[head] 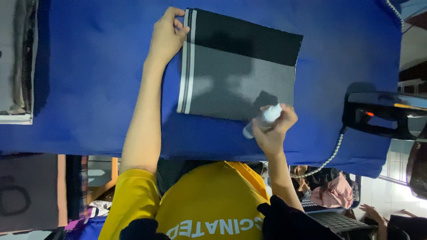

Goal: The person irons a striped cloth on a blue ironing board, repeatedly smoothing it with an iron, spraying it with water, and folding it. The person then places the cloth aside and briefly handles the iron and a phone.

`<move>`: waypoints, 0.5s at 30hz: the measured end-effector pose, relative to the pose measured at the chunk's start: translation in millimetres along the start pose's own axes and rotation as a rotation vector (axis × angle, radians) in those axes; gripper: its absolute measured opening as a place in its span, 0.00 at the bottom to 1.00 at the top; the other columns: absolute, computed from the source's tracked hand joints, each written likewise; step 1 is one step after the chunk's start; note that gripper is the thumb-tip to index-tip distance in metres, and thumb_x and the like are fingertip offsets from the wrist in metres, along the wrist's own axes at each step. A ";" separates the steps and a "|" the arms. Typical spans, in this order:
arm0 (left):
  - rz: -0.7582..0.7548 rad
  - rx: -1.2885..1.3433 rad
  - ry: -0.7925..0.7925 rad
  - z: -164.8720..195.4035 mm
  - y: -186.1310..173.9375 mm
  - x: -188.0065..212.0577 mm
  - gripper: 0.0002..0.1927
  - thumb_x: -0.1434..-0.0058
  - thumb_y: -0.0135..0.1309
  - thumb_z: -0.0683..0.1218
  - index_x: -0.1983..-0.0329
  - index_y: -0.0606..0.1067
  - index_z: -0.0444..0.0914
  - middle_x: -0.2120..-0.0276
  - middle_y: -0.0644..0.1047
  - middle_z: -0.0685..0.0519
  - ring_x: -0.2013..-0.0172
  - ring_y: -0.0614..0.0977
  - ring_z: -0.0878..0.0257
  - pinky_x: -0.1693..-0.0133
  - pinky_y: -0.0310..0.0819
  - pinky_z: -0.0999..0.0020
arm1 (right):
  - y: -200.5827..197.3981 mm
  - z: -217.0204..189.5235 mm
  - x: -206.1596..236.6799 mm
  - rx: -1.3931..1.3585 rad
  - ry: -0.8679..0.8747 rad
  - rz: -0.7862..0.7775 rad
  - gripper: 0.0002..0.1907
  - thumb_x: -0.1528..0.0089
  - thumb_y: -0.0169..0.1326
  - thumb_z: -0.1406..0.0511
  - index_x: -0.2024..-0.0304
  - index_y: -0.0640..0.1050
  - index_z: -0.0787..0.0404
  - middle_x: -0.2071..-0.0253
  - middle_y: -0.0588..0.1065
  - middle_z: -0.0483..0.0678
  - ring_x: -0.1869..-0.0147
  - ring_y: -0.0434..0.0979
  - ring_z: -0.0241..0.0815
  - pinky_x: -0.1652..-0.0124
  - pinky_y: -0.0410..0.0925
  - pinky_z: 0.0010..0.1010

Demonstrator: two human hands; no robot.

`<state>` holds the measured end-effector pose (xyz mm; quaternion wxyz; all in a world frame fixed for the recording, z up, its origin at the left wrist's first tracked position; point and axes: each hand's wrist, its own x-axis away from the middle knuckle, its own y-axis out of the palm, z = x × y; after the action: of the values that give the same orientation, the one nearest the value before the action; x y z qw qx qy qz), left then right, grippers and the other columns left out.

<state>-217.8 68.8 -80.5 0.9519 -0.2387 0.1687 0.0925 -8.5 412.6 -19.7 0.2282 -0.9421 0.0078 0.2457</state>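
Observation:
A folded cloth, grey with a black band and white stripes along one edge, lies flat on a blue padded board. My left hand pinches the cloth's far left corner, fingers closed on the striped edge. At the cloth's near right edge, my right hand grips a small white and clear spray bottle. The bottle is tilted, with one end pointing down and left over the board. My yellow shirt fills the bottom of the view.
A black iron rests at the board's right end, its twisted cord hanging off the near edge. Folded garments are stacked at the left end. Below right, another person's hand lies near a laptop keyboard.

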 end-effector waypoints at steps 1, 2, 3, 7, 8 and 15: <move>0.000 0.000 0.017 0.2 -0.7 -0.2 0.18 0.38 0.65 0.39 0.46 0.74 0.37 0.69 0.78 0.52 0.70 0.82 0.61 0.65 0.76 0.65 | -2.1 -0.4 3.9 0.044 -0.083 0.006 0.52 0.47 0.61 0.82 0.28 0.52 0.48 0.43 0.59 0.51 0.38 0.70 0.45 0.39 0.69 0.38; 0.000 0.000 0.033 0.4 -1.1 -0.4 0.18 0.37 0.65 0.39 0.46 0.74 0.36 0.69 0.78 0.51 0.70 0.82 0.61 0.65 0.75 0.65 | -7.1 -1.7 7.4 0.091 -0.054 -0.043 0.52 0.47 0.61 0.81 0.27 0.52 0.50 0.45 0.60 0.52 0.40 0.70 0.46 0.40 0.68 0.39; 0.001 -0.002 0.049 0.6 -1.5 -0.7 0.18 0.37 0.65 0.38 0.47 0.74 0.36 0.69 0.78 0.51 0.70 0.81 0.60 0.66 0.75 0.65 | -15.0 -3.7 10.5 0.136 -0.027 -0.091 0.53 0.48 0.62 0.81 0.27 0.53 0.51 0.46 0.61 0.53 0.41 0.69 0.47 0.41 0.68 0.40; 0.000 -0.008 0.016 1.4 -1.9 1.4 0.17 0.37 0.65 0.39 0.47 0.74 0.36 0.70 0.77 0.51 0.71 0.81 0.61 0.65 0.75 0.65 | -35.3 -10.5 27.1 0.129 -0.003 -0.117 0.50 0.42 0.56 0.82 0.24 0.49 0.56 0.40 0.63 0.58 0.33 0.69 0.52 0.35 0.67 0.43; 0.001 -0.017 0.024 1.5 -2.1 1.3 0.17 0.37 0.65 0.39 0.47 0.75 0.36 0.70 0.78 0.51 0.71 0.81 0.61 0.66 0.75 0.66 | -36.2 -9.1 30.5 0.102 0.014 -0.094 0.48 0.40 0.54 0.82 0.23 0.48 0.57 0.39 0.63 0.58 0.33 0.70 0.52 0.34 0.67 0.43; 0.004 -0.028 0.040 4.3 -4.0 4.3 0.16 0.35 0.64 0.39 0.46 0.75 0.35 0.69 0.78 0.50 0.70 0.81 0.61 0.65 0.75 0.66 | 4.0 11.9 22.8 0.176 -0.213 0.174 0.47 0.35 0.63 0.75 0.25 0.47 0.54 0.42 0.67 0.50 0.43 0.74 0.41 0.42 0.69 0.32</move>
<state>-211.6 67.8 -76.8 0.9446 -0.2534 0.1871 0.0921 5.6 416.4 -41.3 0.2873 -0.8829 0.0865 0.3611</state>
